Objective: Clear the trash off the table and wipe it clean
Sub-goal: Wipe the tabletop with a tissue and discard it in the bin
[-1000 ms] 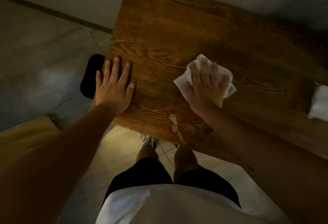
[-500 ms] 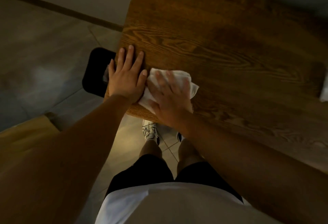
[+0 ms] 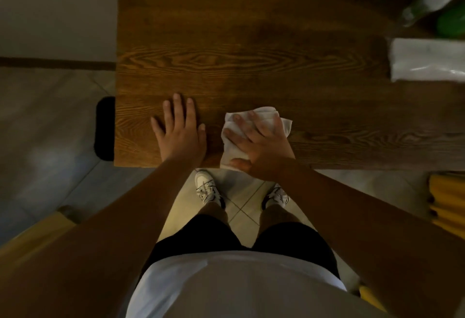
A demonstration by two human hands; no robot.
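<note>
— Sliding back right now, away from the left hand (image 3: 180, 131) after brushing up against it; right hand (image 3: 259, 141) pressing the tissue (image 3: 254, 136) flat, fingers spread.

— Hanging over the table (image 3: 251, 41) edge. Spill gone, probably finishing that corner. Left palm flat, fingers slightly apart, empty.

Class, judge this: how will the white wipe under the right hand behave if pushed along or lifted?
The white wipe looks crumpled and folded, so probably floppy when lifted. Pressed flat under the right hand, it likely slides along the smooth wooden table. Seemingly thin, so probably light.
</note>
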